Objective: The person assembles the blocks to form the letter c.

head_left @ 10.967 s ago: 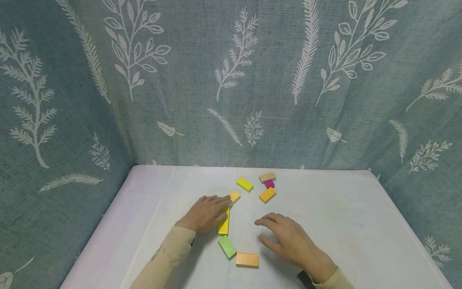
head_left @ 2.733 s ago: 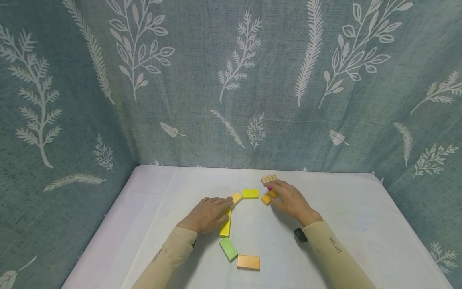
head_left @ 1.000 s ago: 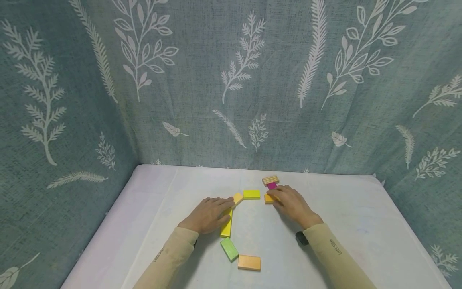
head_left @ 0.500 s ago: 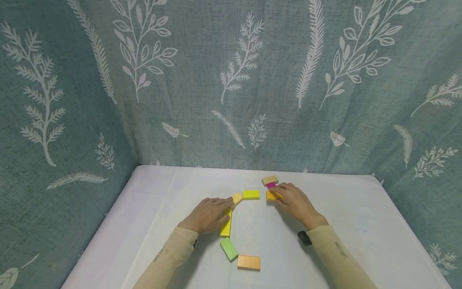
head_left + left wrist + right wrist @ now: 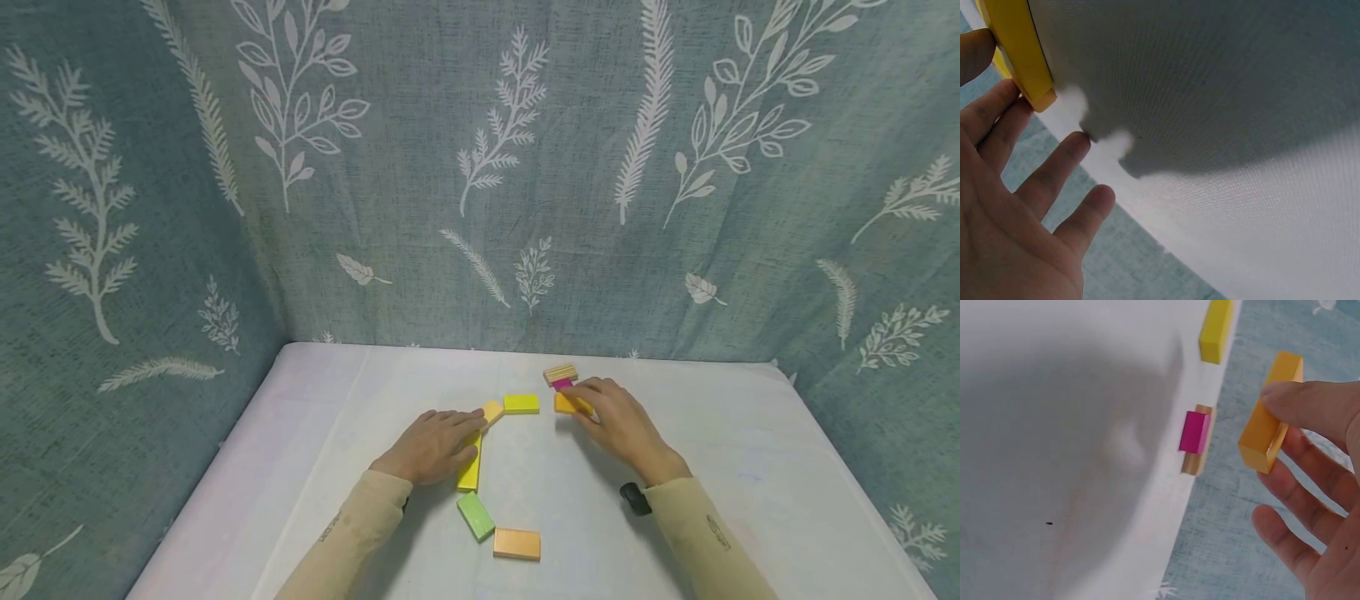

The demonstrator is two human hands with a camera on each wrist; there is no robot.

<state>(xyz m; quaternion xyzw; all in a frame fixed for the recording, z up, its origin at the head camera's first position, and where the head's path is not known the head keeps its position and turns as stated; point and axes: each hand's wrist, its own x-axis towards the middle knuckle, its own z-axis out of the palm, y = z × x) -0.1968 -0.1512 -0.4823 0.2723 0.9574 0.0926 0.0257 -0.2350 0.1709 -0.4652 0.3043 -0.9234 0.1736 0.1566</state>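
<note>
My right hand [image 5: 624, 427] pinches an orange block [image 5: 564, 403] between thumb and fingers, at the back of the table. In the right wrist view that orange block [image 5: 1267, 419] spans between the thumb and the fingers beneath. My left hand [image 5: 429, 448] lies with extended fingers over a long yellow block [image 5: 468, 475] and the near end of a peach block [image 5: 494, 411]. Thumb and fingertips touch the yellow block [image 5: 1019, 47] in the left wrist view. A bright yellow block [image 5: 521, 404] lies between the peach block and the orange one, apart from my right hand.
A striped wooden piece [image 5: 560, 373] and a magenta block [image 5: 562, 384] sit behind the orange block. Nearer me, a green block [image 5: 476, 517] and a light orange block [image 5: 517, 544] continue a curved line. Patterned fabric [image 5: 420, 167] encloses the white table [image 5: 352, 392].
My right hand has reached back and taken the orange block, turning it and shifting it slightly right. The bright yellow block was slanted earlier and now lies straight beside the peach one. My left hand stays put.
</note>
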